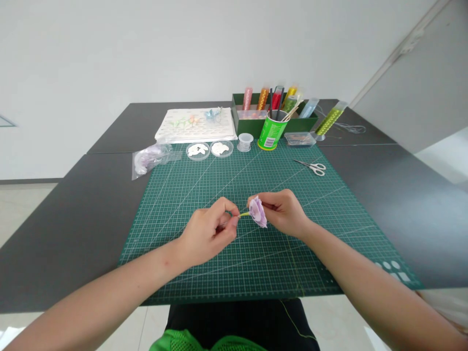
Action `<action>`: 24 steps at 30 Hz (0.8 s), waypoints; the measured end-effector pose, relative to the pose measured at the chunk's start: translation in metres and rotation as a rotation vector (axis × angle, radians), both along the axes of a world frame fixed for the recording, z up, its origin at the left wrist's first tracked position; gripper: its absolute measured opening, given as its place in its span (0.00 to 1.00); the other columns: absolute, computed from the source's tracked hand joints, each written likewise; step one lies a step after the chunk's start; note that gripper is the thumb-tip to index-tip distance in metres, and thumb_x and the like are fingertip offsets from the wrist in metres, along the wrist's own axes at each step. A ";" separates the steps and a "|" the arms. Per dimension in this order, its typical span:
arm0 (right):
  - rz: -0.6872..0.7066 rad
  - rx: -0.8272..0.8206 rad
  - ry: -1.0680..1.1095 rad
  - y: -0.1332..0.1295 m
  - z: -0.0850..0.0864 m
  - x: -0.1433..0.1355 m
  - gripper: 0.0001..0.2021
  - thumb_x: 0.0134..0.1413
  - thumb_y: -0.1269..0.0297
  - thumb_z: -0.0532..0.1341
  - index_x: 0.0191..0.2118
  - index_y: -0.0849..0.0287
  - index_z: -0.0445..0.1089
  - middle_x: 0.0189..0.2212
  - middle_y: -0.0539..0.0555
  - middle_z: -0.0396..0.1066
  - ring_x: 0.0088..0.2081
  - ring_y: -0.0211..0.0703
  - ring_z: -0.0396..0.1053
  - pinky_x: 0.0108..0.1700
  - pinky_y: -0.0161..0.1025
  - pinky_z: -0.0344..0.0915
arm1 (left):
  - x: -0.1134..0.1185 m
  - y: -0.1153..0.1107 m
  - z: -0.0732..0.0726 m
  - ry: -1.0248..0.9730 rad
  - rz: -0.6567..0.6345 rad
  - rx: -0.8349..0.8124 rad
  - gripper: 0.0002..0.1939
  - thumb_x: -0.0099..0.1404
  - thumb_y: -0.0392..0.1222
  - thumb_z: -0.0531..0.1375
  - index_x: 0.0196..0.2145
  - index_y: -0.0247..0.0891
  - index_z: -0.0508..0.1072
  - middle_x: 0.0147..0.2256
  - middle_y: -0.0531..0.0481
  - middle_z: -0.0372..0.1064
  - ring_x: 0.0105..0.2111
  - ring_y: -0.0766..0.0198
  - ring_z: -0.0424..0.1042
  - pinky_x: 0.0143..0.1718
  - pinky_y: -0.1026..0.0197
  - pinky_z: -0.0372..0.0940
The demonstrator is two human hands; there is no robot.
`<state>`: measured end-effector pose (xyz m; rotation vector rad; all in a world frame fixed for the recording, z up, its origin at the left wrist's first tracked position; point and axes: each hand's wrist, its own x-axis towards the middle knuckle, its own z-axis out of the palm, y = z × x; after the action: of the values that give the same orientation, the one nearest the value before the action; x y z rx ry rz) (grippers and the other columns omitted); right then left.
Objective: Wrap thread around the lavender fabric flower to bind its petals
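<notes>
A pale purple artificial flower (258, 212) with ruffled petals lies sideways above the cutting mat (226, 183). My left hand (214, 226) pinches its thin yellow-green stem (244, 214) between thumb and fingertips. On the far side of the petals is my right hand (281, 209), its fingers closed and curled in close to the bloom. The flower partly hides those fingertips, so what they grip cannot be made out. A fine green thread (295, 319) hangs over the table's front edge below the right hand and trails across the lap.
White-handled scissors (317, 168) lie on the mat at right. Behind stand a green can (272, 132) of sticks, a dark green box (252, 127) of thread spools, and two dishes (198, 151) (221, 148) of white pieces. At left are a plastic bag (149, 158) and a white stack (197, 126).
</notes>
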<state>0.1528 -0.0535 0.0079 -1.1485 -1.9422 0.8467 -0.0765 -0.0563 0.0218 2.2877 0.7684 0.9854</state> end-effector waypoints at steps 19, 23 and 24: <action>-0.165 0.249 0.115 -0.003 0.006 -0.002 0.10 0.61 0.59 0.66 0.34 0.57 0.84 0.27 0.53 0.82 0.23 0.39 0.73 0.25 0.34 0.68 | 0.006 -0.003 0.002 0.048 -0.231 -0.535 0.07 0.67 0.35 0.57 0.30 0.40 0.65 0.15 0.66 0.55 0.15 0.74 0.50 0.19 0.70 0.48; -0.166 0.219 0.093 -0.001 0.002 -0.002 0.09 0.61 0.62 0.66 0.35 0.58 0.84 0.25 0.53 0.81 0.22 0.38 0.70 0.24 0.33 0.65 | 0.005 -0.003 0.001 0.052 -0.226 -0.497 0.07 0.67 0.35 0.57 0.31 0.39 0.65 0.15 0.66 0.55 0.15 0.75 0.50 0.20 0.70 0.49; -0.153 0.191 0.071 0.000 0.001 -0.002 0.10 0.61 0.62 0.66 0.35 0.59 0.84 0.24 0.53 0.80 0.21 0.37 0.68 0.24 0.33 0.64 | 0.005 -0.003 0.000 0.050 -0.220 -0.482 0.06 0.67 0.35 0.57 0.31 0.39 0.65 0.15 0.67 0.55 0.15 0.75 0.50 0.20 0.70 0.49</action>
<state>0.1510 -0.0532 0.0087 -1.1206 -1.8087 0.5992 -0.0711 -0.0594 0.0221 1.9279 0.6697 0.5699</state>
